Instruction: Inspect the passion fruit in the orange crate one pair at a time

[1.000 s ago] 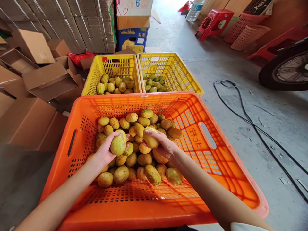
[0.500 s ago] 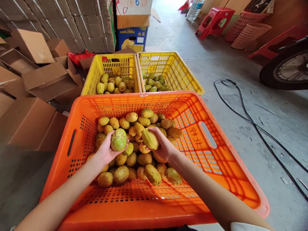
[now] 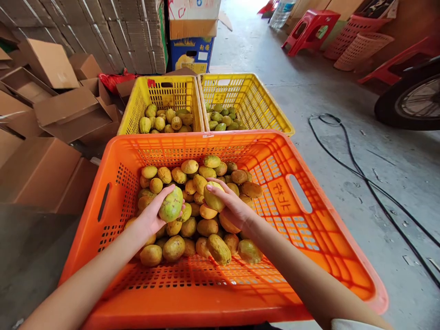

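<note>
My left hand (image 3: 155,215) is closed around a green papaya with brown scars (image 3: 171,204), its thumb along the top. In my right hand (image 3: 231,204) is a yellow-green papaya (image 3: 213,196), with the thumb and fingers wrapped over it. Both fruits are held apart from each other, just above a heap of yellow and green papayas (image 3: 173,248). That heap lies in a large orange plastic crate (image 3: 220,311), which stands directly in front of me. Some of the heap is hidden behind my hands.
Beyond the orange crate, two yellow crates (image 3: 161,85), (image 3: 247,85) hold more papayas. Cardboard boxes (image 3: 65,114) are piled at the left. A black cable (image 3: 357,169) lies on the floor at right, near a wheel (image 3: 412,98) and a red stool (image 3: 311,32).
Both papayas have been turned in the hands. The right thumb now lies over the top of its fruit, and the left thumb is higher on its own. The view has shifted slightly.
</note>
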`<state>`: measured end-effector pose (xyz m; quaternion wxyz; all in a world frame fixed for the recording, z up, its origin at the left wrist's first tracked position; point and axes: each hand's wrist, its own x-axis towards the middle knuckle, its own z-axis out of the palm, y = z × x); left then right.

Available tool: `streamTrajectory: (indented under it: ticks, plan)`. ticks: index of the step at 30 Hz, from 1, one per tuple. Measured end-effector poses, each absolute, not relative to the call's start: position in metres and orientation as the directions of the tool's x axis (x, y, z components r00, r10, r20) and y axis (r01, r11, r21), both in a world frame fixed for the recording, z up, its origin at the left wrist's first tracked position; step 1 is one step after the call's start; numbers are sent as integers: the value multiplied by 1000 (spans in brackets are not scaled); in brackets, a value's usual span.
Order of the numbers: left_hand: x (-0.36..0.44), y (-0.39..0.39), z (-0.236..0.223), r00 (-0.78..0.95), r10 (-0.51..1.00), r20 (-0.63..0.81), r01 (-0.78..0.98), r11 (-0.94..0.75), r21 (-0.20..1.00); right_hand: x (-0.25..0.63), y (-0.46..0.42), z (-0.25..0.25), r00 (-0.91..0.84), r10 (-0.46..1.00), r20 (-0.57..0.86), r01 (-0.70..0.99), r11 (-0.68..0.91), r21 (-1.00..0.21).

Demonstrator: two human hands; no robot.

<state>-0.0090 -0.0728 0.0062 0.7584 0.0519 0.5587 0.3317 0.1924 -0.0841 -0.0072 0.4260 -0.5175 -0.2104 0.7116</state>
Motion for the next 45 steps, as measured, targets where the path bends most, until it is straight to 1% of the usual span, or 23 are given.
streamTrajectory:
  ticks: [3,6,10,13,15,21,24,28,33,36,39,42,45]
  plan:
    - [-8,-75,6,178,581,-794,-442,768,463,192,-84,-6,-65,807,-587,-388,-563,-730]
    - [-6,-76,5,180,592,-786,-459,757,465,192,-84,-7,-49,808,-587,-386,-557,-735]
    - [-7,-75,4,90,565,-820,-489,743,457,191,-84,-12,-64,802,-594,-409,-564,-718]
    - [-8,-73,2,58,536,-842,-489,750,444,191,-85,-13,-48,817,-574,-416,-539,-732]
    - [-9,-72,1,69,524,-849,-483,762,431,192,-85,-12,-44,833,-551,-409,-518,-751]
    - [-10,-73,0,151,482,-863,-502,790,353,190,-86,-7,-71,835,-545,-318,-537,-781]
    - [-9,-74,0,166,475,-864,-499,797,342,188,-86,-9,-80,844,-530,-309,-527,-792]
    - [-9,-74,1,184,464,-866,-507,800,321,186,-84,-10,-162,810,-563,-352,-580,-734]
    - [-11,-73,1,192,439,-878,-538,795,280,187,-80,-7,-129,702,-701,-429,-677,-598]
    - [-13,-73,1,208,452,-868,-534,796,286,188,-80,-5,-146,674,-725,-446,-699,-560]
    - [-13,-73,2,206,496,-844,-503,793,343,189,-82,-5,-157,737,-657,-406,-655,-638]
    - [-12,-74,3,185,548,-816,-490,771,407,189,-84,-4,-120,803,-583,-382,-580,-720]
    - [-11,-75,1,179,564,-806,-500,758,420,188,-86,-3,-47,810,-584,-375,-556,-741]
